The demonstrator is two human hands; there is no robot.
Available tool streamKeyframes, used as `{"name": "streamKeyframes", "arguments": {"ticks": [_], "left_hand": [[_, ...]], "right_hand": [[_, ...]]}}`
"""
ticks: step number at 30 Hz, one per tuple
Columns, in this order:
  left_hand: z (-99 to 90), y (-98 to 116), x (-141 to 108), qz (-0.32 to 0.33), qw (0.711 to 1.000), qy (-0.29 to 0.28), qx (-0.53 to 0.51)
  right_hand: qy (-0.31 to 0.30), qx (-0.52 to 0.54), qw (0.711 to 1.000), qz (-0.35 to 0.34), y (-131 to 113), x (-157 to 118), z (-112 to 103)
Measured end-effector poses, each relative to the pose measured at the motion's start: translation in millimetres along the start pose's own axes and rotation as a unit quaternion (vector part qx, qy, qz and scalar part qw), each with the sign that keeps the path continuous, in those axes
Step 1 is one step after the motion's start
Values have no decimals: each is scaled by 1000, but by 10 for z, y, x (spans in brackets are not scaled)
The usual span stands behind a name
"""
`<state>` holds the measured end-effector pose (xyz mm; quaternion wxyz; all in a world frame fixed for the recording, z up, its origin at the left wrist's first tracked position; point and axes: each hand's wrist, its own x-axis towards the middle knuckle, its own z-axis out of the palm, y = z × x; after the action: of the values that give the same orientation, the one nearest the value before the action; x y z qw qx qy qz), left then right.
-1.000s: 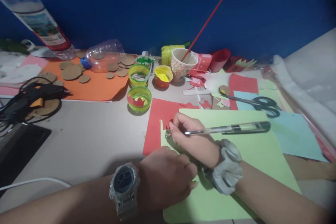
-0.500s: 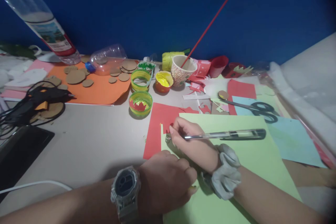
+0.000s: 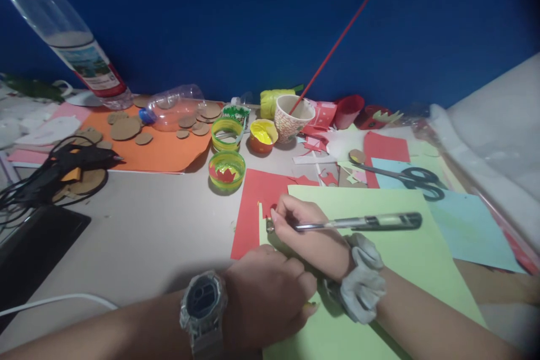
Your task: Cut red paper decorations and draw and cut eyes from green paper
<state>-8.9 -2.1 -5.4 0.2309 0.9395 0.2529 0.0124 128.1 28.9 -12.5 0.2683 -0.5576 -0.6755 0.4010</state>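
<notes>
On the green paper (image 3: 405,247) my right grip (image 3: 312,236) pinches a pen (image 3: 358,222); my left fist (image 3: 265,292) pins it, and could smudge the line.

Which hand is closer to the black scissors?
The right hand. It holds a pen on the green paper, with the scissors beyond it to the right. The left hand, a fist with a watch on its wrist, rests nearer the person, farther away.

Matt green paper (image 3: 405,236); clear glossy plastic pen (image 3: 358,221).
</notes>
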Motion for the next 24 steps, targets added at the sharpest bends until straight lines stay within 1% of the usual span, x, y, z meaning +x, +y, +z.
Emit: {"name": "streamKeyframes", "arguments": {"ticks": [4, 8, 11, 14, 18, 21, 24], "left_hand": [[7, 22, -9, -11, 1000, -1, 7], [16, 12, -10, -9, 1000, 0, 4], [13, -4, -6, 5, 1000, -9, 4], [-5, -11, 1, 4, 1000, -12, 6], [-29, -7, 6, 2, 1000, -17, 4], [-27, -2, 4, 6, 1000, -14, 7], [-21, -3, 1, 12, 1000, -15, 9]], "right_hand": [[27, 1, 1000, 16, 12, -1, 4], [6, 9, 1000, 7, 15, 5, 6], [22, 14, 1000, 14, 11, 7, 0], [3, 2, 1000, 4, 12, 6, -5], [15, 1, 1000, 6, 19, 4, -5], [-3, 2, 1000, 0, 15, 4, -3], [6, 7, 1000, 6, 9, 4, -3]]}}
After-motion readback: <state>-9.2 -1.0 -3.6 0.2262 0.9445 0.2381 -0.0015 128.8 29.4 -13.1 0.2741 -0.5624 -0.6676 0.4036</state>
